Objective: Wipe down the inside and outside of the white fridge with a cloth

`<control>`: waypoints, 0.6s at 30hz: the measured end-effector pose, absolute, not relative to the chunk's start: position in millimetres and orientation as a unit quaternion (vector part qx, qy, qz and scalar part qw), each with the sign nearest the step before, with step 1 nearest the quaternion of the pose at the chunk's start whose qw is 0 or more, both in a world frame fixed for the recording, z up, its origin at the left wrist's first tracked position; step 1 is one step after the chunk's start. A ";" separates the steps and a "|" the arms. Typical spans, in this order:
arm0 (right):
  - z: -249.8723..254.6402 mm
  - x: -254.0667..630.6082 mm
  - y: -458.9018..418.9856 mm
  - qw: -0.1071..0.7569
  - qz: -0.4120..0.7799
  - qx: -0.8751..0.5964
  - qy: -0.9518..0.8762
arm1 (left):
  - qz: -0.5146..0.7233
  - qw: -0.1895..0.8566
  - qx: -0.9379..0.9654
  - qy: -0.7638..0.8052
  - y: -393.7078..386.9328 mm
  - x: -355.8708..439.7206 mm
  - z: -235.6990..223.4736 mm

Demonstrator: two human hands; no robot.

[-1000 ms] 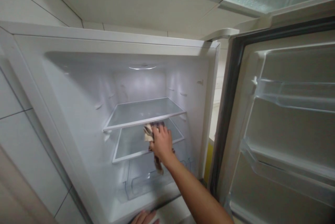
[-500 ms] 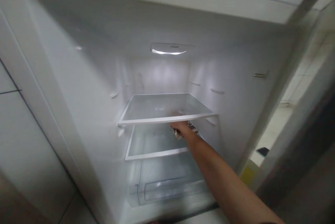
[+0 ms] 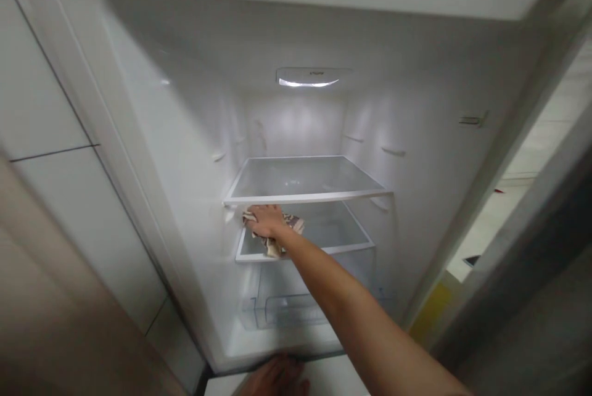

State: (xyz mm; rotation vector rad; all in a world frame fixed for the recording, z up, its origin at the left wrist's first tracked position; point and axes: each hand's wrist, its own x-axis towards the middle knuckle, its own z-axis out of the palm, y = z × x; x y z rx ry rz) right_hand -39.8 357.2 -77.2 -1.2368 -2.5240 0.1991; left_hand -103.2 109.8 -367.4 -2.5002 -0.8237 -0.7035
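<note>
Cloth (image 3: 274,249): on low shelf (image 3: 330,226), left side, under R hand (image 3: 267,221), pokes out round fingers (image 3: 254,225) | R fingers: clamped on cloth | top shelf (image 3: 296,177): just abv | L hand (image 3: 277,376): down low, blurry, can't tell fingers

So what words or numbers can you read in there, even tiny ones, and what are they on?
None: I can't read any word, number, brand or sign here.
Refrigerator light housing: a small dark mark, too tiny and blurred to tell whether it's writing.
Patterned cloth under the right hand: light and dark shapes, no letters I can make out.
</note>
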 end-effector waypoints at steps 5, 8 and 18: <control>-79.7 12.4 325.6 0.132 0.051 -0.279 -0.950 | -0.203 0.199 -0.912 -0.295 96.4 -105.3 -352.6; -75.0 66.6 325.2 0.144 0.028 -0.356 -0.923 | -0.160 0.149 -0.932 -0.290 89.7 -108.5 -347.7; -67.4 158.2 394.6 0.234 -0.037 -0.687 -0.688 | -0.227 0.275 -0.909 -0.217 112.0 -106.1 -343.3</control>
